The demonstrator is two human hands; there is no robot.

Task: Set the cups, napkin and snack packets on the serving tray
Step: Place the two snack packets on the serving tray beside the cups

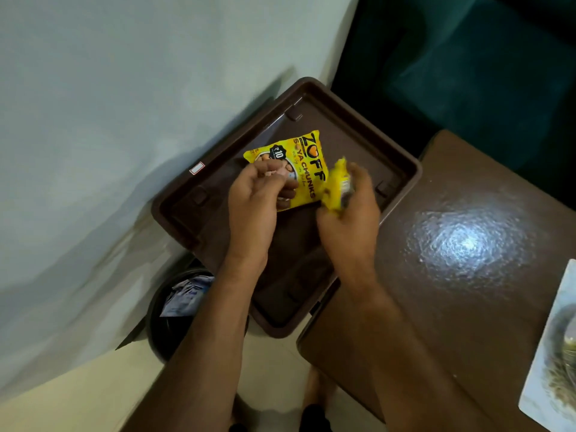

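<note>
While the left hand (254, 194) pinches one snack packet (307, 169) over the tray (402, 169), the right hand (349, 210) grips another.

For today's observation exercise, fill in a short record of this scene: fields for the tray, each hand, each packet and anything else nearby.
tray: brown serving tray, no cups or napkin visible on it
left hand: left hand at the flat yellow packet over the tray
right hand: right hand gripping a second yellow packet, blurred
table: brown table beside the tray
bin: dark bin below, paper inside
</note>
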